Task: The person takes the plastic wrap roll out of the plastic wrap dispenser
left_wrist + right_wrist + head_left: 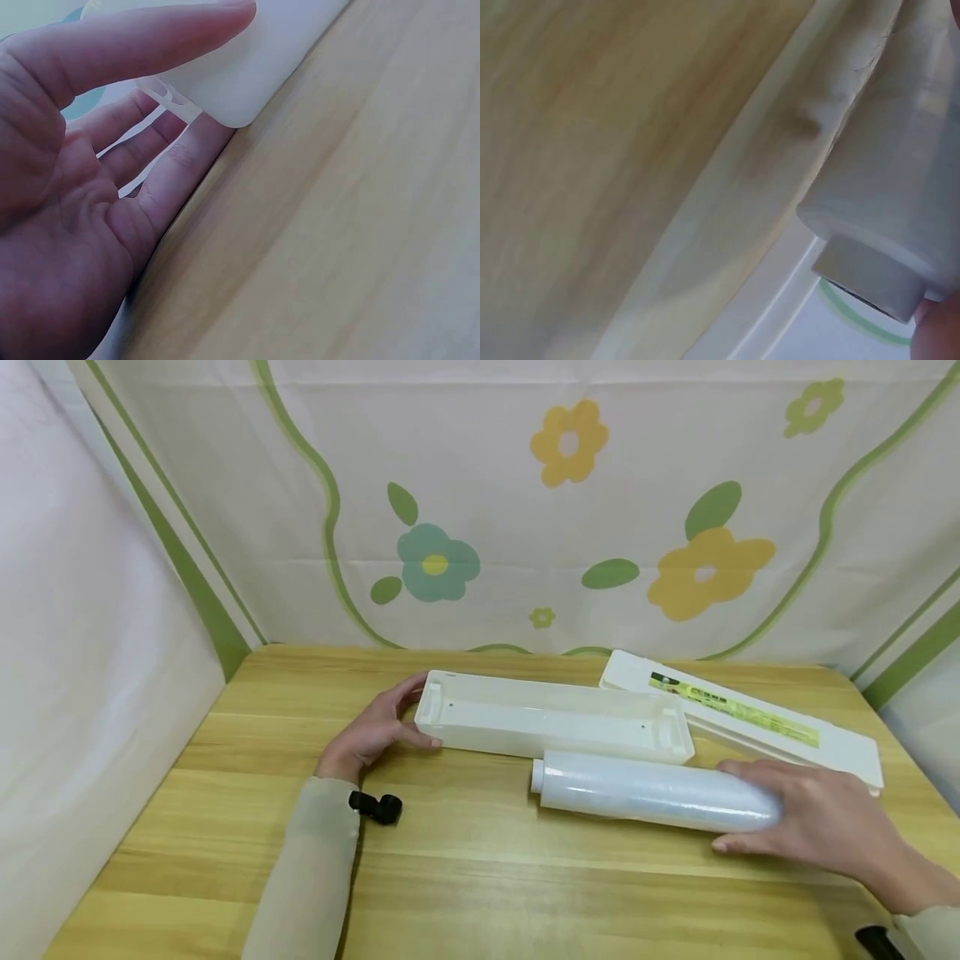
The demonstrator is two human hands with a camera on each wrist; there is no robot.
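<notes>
A long white plastic box (487,740) lies with its hollow side up on the table, no roll inside. At its left end my left hand (375,728) holds it, the thumb along the front wall and the fingers behind. In the left wrist view, the thumb lies over the box's pale wall (247,82). My right hand (832,818) grips the right end of a roll of plastic wrap (645,792), just in front of the box. A core end (537,776) sticks out at the roll's left. In the right wrist view, another core end (870,277) shows beside a fingertip.
Behind the box, to the right, lies a long white lid (840,747) with a green and yellow label. The wooden table (480,893) ends at a flowered cloth (510,510) at the back. Another white cloth (90,627) hangs at the left.
</notes>
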